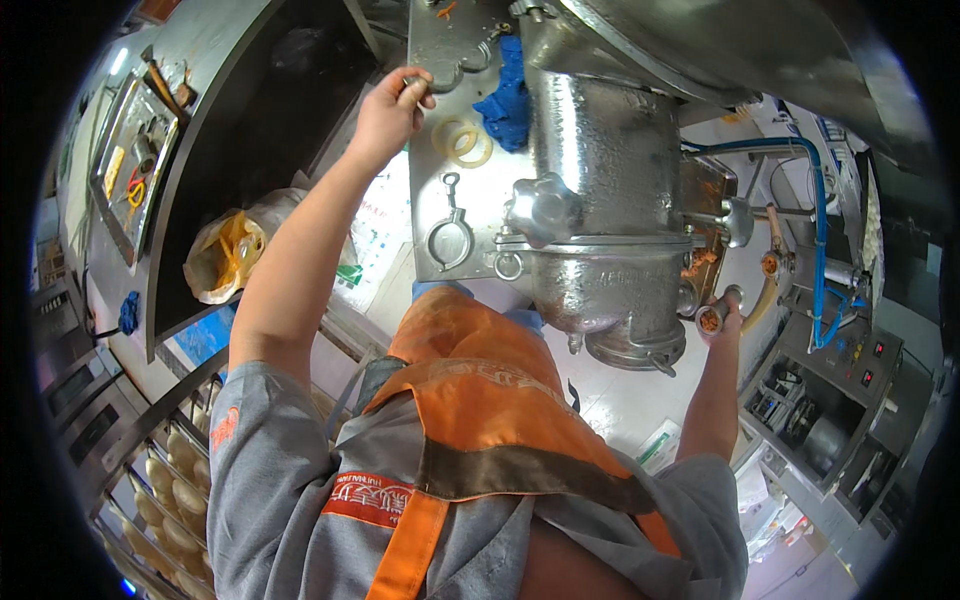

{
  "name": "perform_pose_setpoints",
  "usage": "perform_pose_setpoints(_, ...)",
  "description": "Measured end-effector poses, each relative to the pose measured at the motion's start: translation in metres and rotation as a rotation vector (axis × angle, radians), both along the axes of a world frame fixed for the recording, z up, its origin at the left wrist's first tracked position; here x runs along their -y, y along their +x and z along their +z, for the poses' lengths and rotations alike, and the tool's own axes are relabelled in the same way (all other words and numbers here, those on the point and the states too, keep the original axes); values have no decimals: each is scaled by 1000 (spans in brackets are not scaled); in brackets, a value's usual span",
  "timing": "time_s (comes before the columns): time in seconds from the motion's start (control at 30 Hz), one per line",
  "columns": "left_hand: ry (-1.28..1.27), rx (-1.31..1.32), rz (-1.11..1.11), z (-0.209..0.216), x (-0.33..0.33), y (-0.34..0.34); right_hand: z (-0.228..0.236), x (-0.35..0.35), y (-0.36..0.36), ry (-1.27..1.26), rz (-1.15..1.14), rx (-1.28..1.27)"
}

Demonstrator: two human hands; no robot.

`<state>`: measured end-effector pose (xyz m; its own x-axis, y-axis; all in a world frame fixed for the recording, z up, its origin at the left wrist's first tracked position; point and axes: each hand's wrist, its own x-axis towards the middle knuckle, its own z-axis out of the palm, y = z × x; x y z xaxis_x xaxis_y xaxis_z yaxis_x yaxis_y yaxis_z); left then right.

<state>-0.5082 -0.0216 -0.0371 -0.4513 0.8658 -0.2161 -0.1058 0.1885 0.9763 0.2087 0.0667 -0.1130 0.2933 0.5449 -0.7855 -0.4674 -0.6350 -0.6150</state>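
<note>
My left hand (388,118) is closed on one end of a hinged metal pipe clamp (448,82), which hangs open over the steel ledge. Down at the right, my right hand (731,322) grips a short metal pipe (718,308) with reddish-brown minced stuff in its mouth. Between the two stands a big steel machine housing (606,160) with a star-shaped knob (543,209). Two pale ring gaskets (462,143) and a second, round pipe clamp (450,240) lie on the ledge. Beside them is a crumpled blue cloth (507,100).
A blue hose (818,190) arches at the right, above a control box (845,350). A plastic bag (232,250) with yellow contents sits on the left, near a tray of tools (135,165). A rack of pale oval pieces (170,490) stands lower left.
</note>
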Motion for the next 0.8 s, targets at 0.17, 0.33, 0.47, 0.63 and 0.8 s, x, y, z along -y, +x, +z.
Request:
perform_pose_setpoints(0.17, -115, -639, -143, -21, -3, 0, 7, 9, -6, 6, 43, -15)
perform_pose_setpoints(0.33, -385, -790, -143, -5, 3, -6, 13, 5, 4, 14, 177, -98)
perform_pose_setpoints(0.47, -142, -1073, 37, 21, 49, 18, -7, -9, 38, 46, 475, -246)
perform_pose_setpoints(0.63, -145, -991, 556, 93, 163, 117, -26, -10, 93, 123, 540, 3)
perform_pose_setpoints(0.8, 136, -1286, 319, 188, 198, 284, -13, -20, 149, 237, 914, 297)
